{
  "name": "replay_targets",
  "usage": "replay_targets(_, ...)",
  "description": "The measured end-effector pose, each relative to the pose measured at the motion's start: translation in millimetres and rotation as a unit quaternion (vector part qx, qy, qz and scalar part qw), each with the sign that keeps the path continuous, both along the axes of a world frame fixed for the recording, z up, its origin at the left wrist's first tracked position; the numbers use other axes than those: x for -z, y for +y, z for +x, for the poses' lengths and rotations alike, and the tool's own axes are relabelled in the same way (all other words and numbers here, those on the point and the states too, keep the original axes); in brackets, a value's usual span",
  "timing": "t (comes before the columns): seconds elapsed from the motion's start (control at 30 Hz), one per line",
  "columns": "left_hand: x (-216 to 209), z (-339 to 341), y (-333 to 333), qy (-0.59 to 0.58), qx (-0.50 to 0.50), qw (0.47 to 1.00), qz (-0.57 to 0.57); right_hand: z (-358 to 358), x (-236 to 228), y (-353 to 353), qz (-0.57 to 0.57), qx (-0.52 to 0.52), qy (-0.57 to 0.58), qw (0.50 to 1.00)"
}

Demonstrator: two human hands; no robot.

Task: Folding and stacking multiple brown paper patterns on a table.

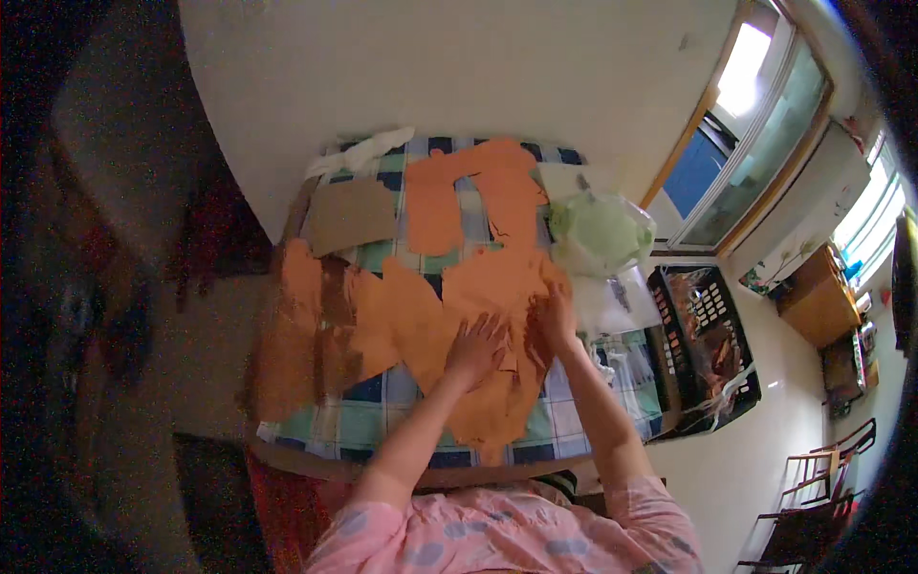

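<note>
Pale plain wall (430,67) fills the upper centre of the frame; below it, a surface under a blue, white and green checked cloth (365,419) takes up the middle.

Left hand (478,350): palm down at frame centre, fingers somewhat spread, flat on an orange piece (492,277) and closed on nothing. Right hand (555,320): just to the right, at the same piece's right edge, fingers bent down against it; cannot tell whether thumb and fingers pinch the material. Orange piece lies at frame centre, running down to the front edge of the checked cloth, its surface creased between the hands.

Around it: more orange pieces (296,330) at centre left, with dark brown patches among them. Another orange length (507,182) above centre, bent over at the top. Grey-brown flat piece (354,215) to its left; white cloth (368,150) beyond, near the far edge. Pale green bundle (595,230) in clear plastic, right of centre.

Farther out: black lattice-sided crate (712,292) at right, clear plastic inside. Wooden cabinet (820,297) at far right; dark wooden chair (827,469) at lower right. Pink patterned sleeves (655,507) along the bottom.
</note>
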State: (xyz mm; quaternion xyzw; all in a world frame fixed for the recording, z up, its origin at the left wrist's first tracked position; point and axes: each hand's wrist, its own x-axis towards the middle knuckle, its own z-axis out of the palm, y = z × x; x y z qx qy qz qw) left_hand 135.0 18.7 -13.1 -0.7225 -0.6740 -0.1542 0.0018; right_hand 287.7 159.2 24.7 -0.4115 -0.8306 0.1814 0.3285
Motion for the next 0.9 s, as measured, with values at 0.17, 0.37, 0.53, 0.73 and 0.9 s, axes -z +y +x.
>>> replay_targets(0.17, -3, -4, -16, 0.093, -0.048, 0.994, 0.032, -49, -70, 13, -0.264, 0.096, 0.087, 0.956)
replay_targets(0.37, -13, 3, -3, -0.045, 0.011, 0.996, -0.076, -35, -5, 90, -0.078, 0.067, -0.089, 0.991)
replay_targets(0.53, 0, 12, 8, -0.011, 0.017, 1.0, 0.021, -16, 51, 147, 0.048, 0.144, -0.123, 0.981)
replay_targets(0.73, 6, 0, 6, 0.011, 0.003, 1.0, -0.007, -39, 27, 121, 0.008, 0.129, -0.097, 0.987)
replay_targets(0.9, 21, -1, -8, -0.033, -0.014, 0.997, 0.073, -54, -27, 68, -0.097, 0.095, -0.091, 0.987)
